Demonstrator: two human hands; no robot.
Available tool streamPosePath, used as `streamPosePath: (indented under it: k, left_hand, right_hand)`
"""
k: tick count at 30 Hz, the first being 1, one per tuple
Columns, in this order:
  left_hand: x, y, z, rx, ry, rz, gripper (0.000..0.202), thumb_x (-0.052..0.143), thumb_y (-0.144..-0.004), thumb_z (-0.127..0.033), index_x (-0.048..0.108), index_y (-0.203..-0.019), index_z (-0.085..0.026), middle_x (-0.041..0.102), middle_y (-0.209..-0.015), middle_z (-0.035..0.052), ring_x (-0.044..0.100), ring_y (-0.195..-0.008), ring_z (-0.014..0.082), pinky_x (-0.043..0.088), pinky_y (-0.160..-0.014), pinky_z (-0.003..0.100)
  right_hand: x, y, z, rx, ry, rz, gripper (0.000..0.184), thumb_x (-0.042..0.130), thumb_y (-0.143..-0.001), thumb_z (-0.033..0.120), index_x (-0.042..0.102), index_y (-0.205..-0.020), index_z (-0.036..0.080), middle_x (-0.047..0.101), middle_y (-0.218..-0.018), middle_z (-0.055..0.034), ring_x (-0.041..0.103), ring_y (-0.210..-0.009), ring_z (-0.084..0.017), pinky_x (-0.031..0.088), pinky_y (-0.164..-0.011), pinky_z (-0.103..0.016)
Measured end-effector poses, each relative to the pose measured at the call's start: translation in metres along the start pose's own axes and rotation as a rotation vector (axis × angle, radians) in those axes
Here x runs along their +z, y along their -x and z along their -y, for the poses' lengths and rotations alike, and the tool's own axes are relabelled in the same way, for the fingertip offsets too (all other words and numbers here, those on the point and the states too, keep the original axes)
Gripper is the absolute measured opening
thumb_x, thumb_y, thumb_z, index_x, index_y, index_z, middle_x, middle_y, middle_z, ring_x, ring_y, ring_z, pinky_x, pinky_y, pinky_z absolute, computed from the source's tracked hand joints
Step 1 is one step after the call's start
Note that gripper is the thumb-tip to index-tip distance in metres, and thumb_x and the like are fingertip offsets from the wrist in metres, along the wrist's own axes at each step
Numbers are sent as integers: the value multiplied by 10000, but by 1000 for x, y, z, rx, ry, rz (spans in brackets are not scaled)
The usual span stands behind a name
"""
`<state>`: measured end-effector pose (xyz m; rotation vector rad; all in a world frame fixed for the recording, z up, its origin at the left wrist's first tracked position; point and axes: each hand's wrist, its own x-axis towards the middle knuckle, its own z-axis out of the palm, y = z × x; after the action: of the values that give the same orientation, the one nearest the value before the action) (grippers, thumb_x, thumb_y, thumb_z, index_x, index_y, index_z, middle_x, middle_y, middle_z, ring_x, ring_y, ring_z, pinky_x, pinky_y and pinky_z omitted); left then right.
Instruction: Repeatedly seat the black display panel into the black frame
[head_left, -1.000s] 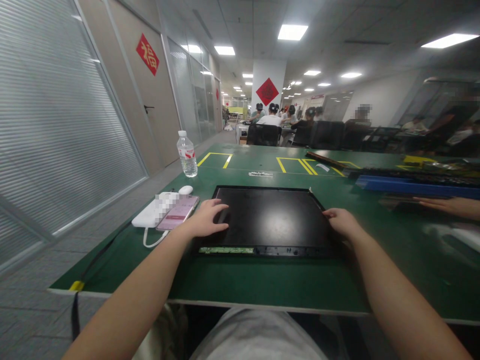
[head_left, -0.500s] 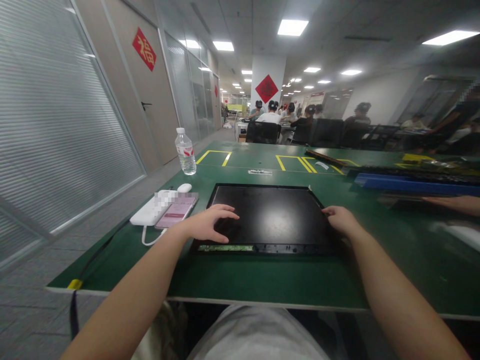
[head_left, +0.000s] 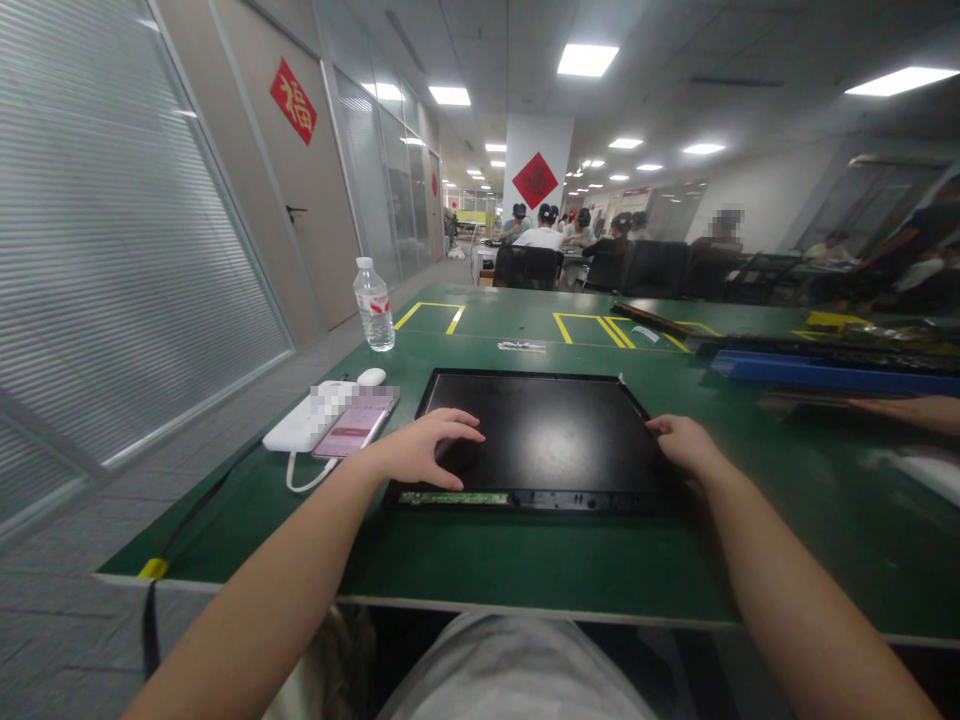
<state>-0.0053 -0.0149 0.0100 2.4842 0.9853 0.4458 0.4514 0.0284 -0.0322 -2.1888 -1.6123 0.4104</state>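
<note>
A black LCD screen panel lies flat on the green table in front of me. A green circuit board strip runs along the left part of its near edge. Over the panel's left side is my left hand, thumb and fingers apart, holding nothing; whether it touches the surface I cannot tell. My right hand is closed on the panel's right edge, thumb and forefinger at the rim, with its other fingers hidden underneath.
At left stand a water bottle, a white power bank, a cabled phone and a white mouse. To the right are a blue strip and another person's hand. Yellow tape marks the far side.
</note>
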Motion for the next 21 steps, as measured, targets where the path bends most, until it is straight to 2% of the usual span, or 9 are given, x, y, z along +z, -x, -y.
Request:
streamPosePath:
  k: [14,21]
  left_hand:
    - [1,-1,-3,51,-17,-4,605,842,-666,-277,679,-1248,-247,581,-1393,91,542,-1277,285,390,-1095,398]
    - [5,-4,0,84,51,48,557,807,-696,-213,691,-1239,-256,626,-1371,82,587,-1245,252,409,-1077,371]
  right_hand:
    - [4,-5,-5,-33,33,-22,418,637,-673,89,757,-1064,178,740,-1019,-103,687,-926,-227,497,-785,-261]
    - [6,-7,-7,-58,43,-37,413,623,-676,69,754,-1050,185,734,-1036,-108,684,-939,-237,499,-766,-266]
